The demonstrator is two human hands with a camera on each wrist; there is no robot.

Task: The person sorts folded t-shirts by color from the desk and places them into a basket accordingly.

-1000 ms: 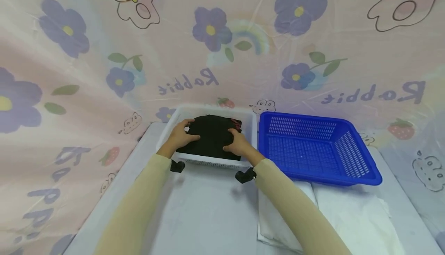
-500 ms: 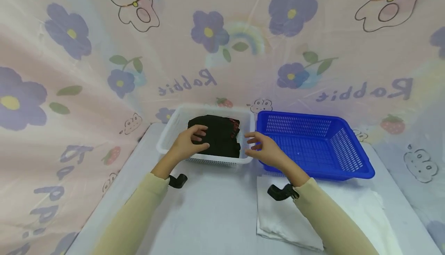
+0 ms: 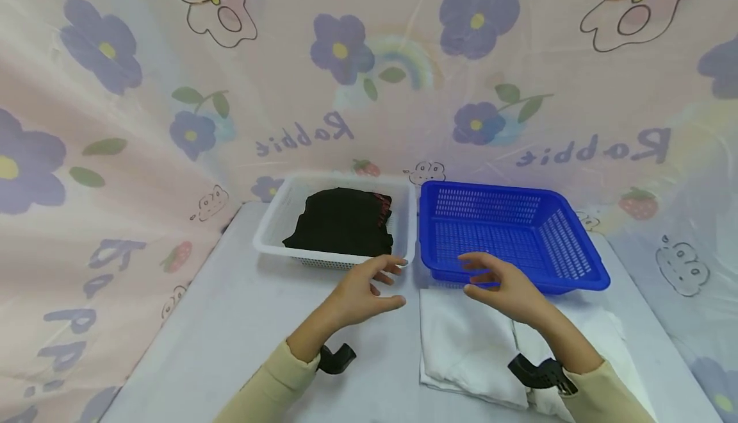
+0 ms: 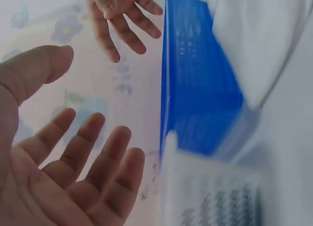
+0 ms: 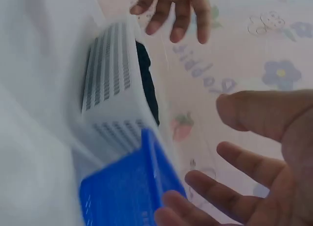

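Folded black cloth (image 3: 340, 221) with a red pattern at its right edge lies in the white basket (image 3: 271, 243) at the back left. My left hand (image 3: 360, 295) hovers in front of that basket's near right corner, fingers spread and holding nothing. Over the near rim of the blue basket (image 3: 513, 243) is my right hand (image 3: 507, 288), its fingers loosely bent with nothing between them. Below the hands, two folded white cloths (image 3: 467, 352) lie side by side on the table. In the left wrist view the left palm (image 4: 63, 182) is bare, as is the right palm (image 5: 274, 187) in the right wrist view.
The two baskets stand side by side against a patterned curtain (image 3: 369, 109) with flowers and rabbits. A white sheet covers the table (image 3: 230, 333). Each wrist carries a black camera mount (image 3: 337, 359).
Both hands have let go of the black cloth, which now rests in the white basket. They have moved right and toward me, the right hand to the blue basket's front.
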